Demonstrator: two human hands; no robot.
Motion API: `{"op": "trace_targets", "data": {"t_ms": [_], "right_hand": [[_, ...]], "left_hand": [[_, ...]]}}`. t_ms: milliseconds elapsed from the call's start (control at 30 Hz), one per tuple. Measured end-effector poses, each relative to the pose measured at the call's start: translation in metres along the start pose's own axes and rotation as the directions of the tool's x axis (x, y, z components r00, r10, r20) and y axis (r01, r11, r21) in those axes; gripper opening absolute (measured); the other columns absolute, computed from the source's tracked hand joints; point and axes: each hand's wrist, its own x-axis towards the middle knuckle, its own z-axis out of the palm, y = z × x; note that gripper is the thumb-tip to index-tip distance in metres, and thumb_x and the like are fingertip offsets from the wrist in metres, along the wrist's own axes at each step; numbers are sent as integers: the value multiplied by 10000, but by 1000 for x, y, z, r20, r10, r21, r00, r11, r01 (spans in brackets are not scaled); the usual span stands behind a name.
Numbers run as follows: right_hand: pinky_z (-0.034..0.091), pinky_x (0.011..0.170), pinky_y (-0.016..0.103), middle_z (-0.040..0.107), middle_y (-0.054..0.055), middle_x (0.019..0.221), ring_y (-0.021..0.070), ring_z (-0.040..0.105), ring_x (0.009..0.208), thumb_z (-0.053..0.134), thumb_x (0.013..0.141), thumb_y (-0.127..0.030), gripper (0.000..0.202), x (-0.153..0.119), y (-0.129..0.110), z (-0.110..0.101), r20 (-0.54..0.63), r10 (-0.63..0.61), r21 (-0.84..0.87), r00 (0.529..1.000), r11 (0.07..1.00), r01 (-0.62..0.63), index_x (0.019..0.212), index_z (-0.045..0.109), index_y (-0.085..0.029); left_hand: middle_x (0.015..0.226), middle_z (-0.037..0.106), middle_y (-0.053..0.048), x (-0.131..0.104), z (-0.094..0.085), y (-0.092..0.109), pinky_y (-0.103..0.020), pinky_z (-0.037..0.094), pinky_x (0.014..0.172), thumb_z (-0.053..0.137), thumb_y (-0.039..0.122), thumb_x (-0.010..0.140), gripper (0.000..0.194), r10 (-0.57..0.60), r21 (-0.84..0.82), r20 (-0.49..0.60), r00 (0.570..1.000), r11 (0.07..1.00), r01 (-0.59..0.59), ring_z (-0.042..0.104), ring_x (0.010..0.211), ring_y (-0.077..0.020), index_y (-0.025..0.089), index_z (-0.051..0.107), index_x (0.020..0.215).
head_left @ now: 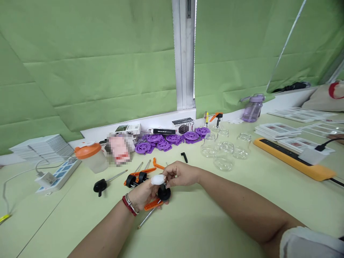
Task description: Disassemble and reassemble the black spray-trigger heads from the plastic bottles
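My left hand, with a white covering on its thumb, is closed around a black pump head with an orange lever and a thin metal tube slanting down-left. My right hand pinches at the top of the pump head; what lies between its fingertips is hidden. Just beyond my left hand lie two black caps with metal tubes and several orange levers. A black part with a long metal tube rests to the left. A small black elbow piece lies beyond my right hand.
Several clear glass bottles stand right of centre. Purple round plastic parts and boxes line the wall. An orange-lidded cup and power strip are left; an orange power strip and purple bottle are right.
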Motion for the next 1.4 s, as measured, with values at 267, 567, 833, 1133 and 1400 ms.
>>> {"op": "trace_targets", "data": {"t_ms": [267, 567, 833, 1133, 1400], "right_hand": [[411, 597, 197, 601, -6, 756, 71, 507, 625, 682, 691, -203, 176, 1, 4, 1, -8, 2, -36, 1000, 999, -3, 846, 640, -131], [414, 616, 203, 562, -19, 744, 72, 508, 640, 685, 682, -181, 157, 1, 4, 3, -7, -9, 55, 1000, 998, 9, 789, 584, -126], [414, 621, 206, 548, -20, 756, 71, 503, 647, 682, 687, -178, 175, 2, 6, 4, 3, -7, 78, 1000, 997, 7, 820, 577, -131], [417, 641, 213, 542, -27, 756, 72, 504, 654, 671, 682, -146, 188, 3, 11, 5, 0, -8, 121, 1000, 993, 7, 838, 567, -140], [422, 662, 219, 543, -22, 764, 76, 510, 678, 650, 697, -119, 173, 3, 13, 5, 16, -37, 123, 999, 992, 35, 849, 568, -131]], "left_hand": [[683, 615, -81, -1, 1, 0, -256, 376, 454, 559, 582, 650, 436, -8, -19, -15, 1000, 1000, 8, 610, 629, -229, 161, 545, 760], [685, 623, -75, 0, 1, 1, -249, 385, 438, 582, 590, 609, 463, -22, -19, -8, 1000, 1000, 22, 626, 641, -238, 160, 550, 778], [665, 622, -81, 0, 2, 1, -245, 387, 432, 565, 562, 630, 438, -26, -27, -24, 999, 999, 25, 615, 615, -228, 152, 544, 783], [669, 629, -94, 0, 0, 0, -246, 400, 427, 559, 589, 620, 447, -26, -44, -19, 999, 999, 25, 622, 610, -233, 155, 528, 723], [701, 646, -101, 1, -1, 0, -253, 411, 446, 554, 582, 636, 447, -20, -43, 8, 1000, 999, 20, 627, 629, -235, 152, 549, 759]]}}
